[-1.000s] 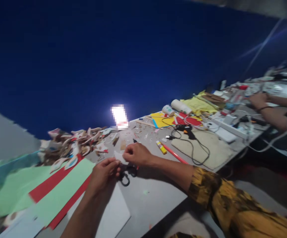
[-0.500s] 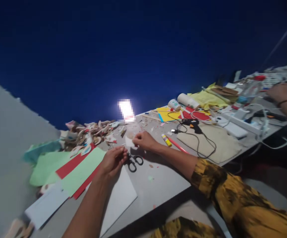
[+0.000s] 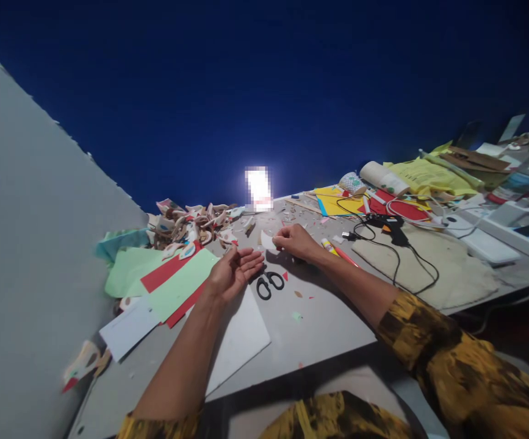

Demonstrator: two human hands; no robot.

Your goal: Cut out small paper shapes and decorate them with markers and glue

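Between the thumb and fingers of my right hand (image 3: 297, 241) is a small white paper piece (image 3: 268, 240) with a curved edge. Palm up and fingers stretched out, my left hand (image 3: 237, 271) holds nothing. Black-handled scissors (image 3: 269, 284) lie on the table just right of its fingertips, their blades hard to make out. Below my left wrist is a white sheet (image 3: 241, 341). A light green paper strip (image 3: 184, 283) lies over red paper (image 3: 158, 273) to the left. The yellow glue stick (image 3: 329, 246) is partly hidden behind my right forearm.
A heap of cut-out pieces (image 3: 191, 225) lines the back left by the wall. At right, a black glue gun (image 3: 392, 228) with its cable rests on a beige cloth (image 3: 447, 262), near a white power strip (image 3: 511, 231). Paper scraps (image 3: 297, 316) dot the table (image 3: 319, 341).
My left hand has opened out, palm up, away from the scissors. My right hand still pinches the white paper piece. The view has swung right, and the other person's hands have left it.
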